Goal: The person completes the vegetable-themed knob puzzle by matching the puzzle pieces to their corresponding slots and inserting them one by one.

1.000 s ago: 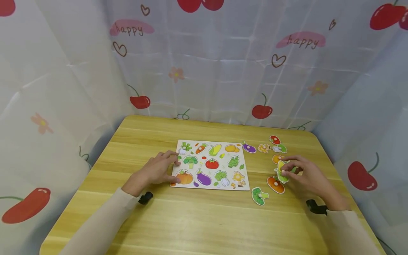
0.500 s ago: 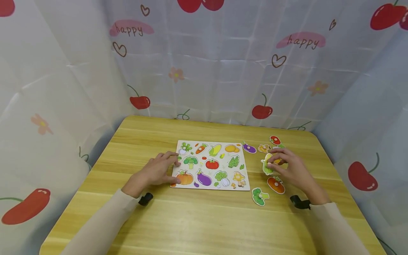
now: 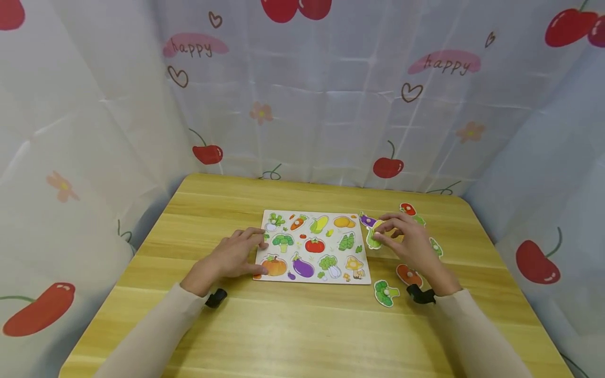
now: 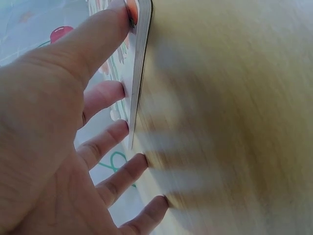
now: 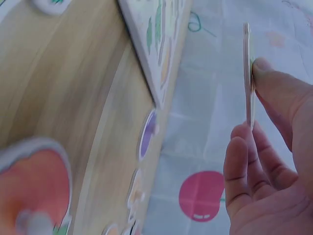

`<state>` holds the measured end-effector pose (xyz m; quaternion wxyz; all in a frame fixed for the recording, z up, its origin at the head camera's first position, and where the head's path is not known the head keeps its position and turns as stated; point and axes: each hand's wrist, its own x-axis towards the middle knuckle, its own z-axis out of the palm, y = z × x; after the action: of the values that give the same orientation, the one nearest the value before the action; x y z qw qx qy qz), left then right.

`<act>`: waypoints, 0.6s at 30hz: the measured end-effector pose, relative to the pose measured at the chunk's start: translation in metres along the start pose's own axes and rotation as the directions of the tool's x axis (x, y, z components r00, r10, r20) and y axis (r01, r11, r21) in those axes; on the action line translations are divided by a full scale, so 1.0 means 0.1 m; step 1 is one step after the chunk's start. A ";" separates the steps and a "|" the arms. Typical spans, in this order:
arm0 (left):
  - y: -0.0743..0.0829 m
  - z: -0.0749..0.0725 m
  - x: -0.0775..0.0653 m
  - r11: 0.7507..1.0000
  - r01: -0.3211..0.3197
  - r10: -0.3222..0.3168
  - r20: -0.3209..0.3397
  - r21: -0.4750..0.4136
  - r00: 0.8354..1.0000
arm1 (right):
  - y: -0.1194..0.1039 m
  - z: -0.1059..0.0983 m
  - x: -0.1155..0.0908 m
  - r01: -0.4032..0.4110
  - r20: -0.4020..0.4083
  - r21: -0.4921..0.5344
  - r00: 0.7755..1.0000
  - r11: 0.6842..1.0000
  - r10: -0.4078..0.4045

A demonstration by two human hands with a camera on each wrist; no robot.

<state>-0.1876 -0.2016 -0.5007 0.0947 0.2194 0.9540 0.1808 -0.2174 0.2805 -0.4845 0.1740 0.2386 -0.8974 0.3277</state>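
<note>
My right hand (image 3: pixel 411 244) pinches a corn puzzle piece (image 3: pixel 373 239), thumb on one side and fingers on the other. In the right wrist view the piece (image 5: pixel 247 73) is seen edge-on, above the table. It hangs just right of the white vegetable puzzle board (image 3: pixel 340 252). My left hand (image 3: pixel 231 255), fingers spread, rests at the board's left edge. The left wrist view shows its thumb and some fingers touching the board (image 4: pixel 138 83), while other fingertips reach the table beyond the board's end.
An eggplant piece (image 3: pixel 366 219) lies by the board's far right corner. A broccoli piece (image 3: pixel 383 294), an orange-red piece (image 3: pixel 406 274), a red piece (image 3: pixel 408 209) and a green piece (image 3: pixel 436 247) lie right of the board. A printed curtain (image 3: pixel 321 131) surrounds the wooden table (image 3: pixel 302 325).
The right hand has moved left with the corn piece, from among the loose pieces to near the board's right edge. The left hand stays in place on the board.
</note>
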 end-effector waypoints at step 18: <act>0.04 0.01 -0.01 0.999 -0.012 0.012 -0.002 0.031 1.000 | -0.29 0.34 0.35 -0.097 0.021 0.028 0.995 0.995 0.096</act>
<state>-0.1848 -0.1984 -0.4994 0.0894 0.2263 0.9555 0.1669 -0.2356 0.2274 -0.4783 0.1456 0.2008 -0.9047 0.3464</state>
